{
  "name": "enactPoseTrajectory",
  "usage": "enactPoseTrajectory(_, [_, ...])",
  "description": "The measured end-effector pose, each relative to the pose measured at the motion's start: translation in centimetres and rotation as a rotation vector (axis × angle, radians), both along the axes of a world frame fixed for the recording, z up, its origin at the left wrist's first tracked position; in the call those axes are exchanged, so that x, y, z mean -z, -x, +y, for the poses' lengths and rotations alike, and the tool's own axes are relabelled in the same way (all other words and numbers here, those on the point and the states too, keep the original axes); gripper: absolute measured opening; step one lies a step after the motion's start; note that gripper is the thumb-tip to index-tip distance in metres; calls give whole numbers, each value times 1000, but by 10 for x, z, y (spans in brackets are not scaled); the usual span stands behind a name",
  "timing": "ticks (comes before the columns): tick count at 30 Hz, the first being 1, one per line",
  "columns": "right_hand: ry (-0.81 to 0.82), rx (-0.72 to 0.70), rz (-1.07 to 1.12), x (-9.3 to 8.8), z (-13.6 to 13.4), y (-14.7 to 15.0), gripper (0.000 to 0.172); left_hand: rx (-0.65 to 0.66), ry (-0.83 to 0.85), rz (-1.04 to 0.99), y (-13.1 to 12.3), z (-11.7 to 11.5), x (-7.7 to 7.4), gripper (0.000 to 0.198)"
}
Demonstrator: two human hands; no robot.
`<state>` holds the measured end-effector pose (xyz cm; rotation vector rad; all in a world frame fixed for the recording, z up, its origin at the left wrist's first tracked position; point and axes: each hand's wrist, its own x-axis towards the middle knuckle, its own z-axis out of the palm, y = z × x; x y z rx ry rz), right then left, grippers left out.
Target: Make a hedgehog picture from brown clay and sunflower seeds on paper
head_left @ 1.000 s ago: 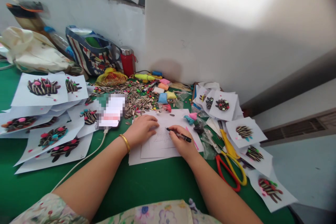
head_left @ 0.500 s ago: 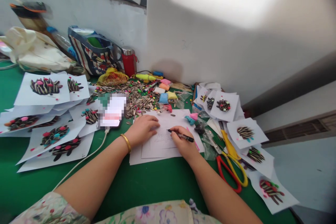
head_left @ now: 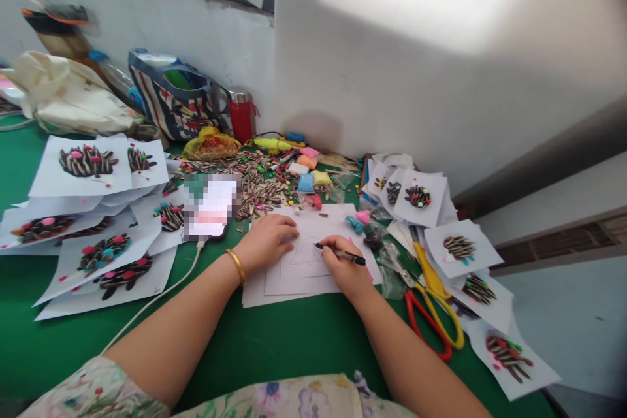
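White paper sheets [head_left: 289, 285] lie in a loose stack on the green table before me, the top one bearing a faint line drawing [head_left: 307, 253]. My left hand [head_left: 270, 240] rests flat on the sheets' left side, fingers stretched out; a gold bangle [head_left: 236, 267] circles that wrist. In my right hand [head_left: 345, 268] is a black pen [head_left: 351, 258], gripped between thumb and fingers, its tip at the drawing's right part. A single sunflower seed [head_left: 324, 215] lies near the paper's upper edge.
Left of the sheets is a phone [head_left: 208, 209] with a white cable. Sunflower seeds [head_left: 264, 183] are heaped behind it, beside clay packs [head_left: 306, 182]. Red-and-yellow scissors [head_left: 425, 304] lie at right. Seed-decorated cards [head_left: 81, 173] flank both sides. A red flask [head_left: 241, 116] stands by the wall.
My right hand and the pen tip have shifted very slightly right on the drawing. My left hand stays in place on the paper.
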<state>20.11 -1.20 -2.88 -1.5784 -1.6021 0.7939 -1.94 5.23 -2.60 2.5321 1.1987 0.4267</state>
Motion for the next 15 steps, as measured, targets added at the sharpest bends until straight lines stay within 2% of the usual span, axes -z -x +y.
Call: enactPoseTrajectory(15, [3, 20, -10, 3, -2, -3, 19, -3, 5, -8, 0, 0, 0, 24])
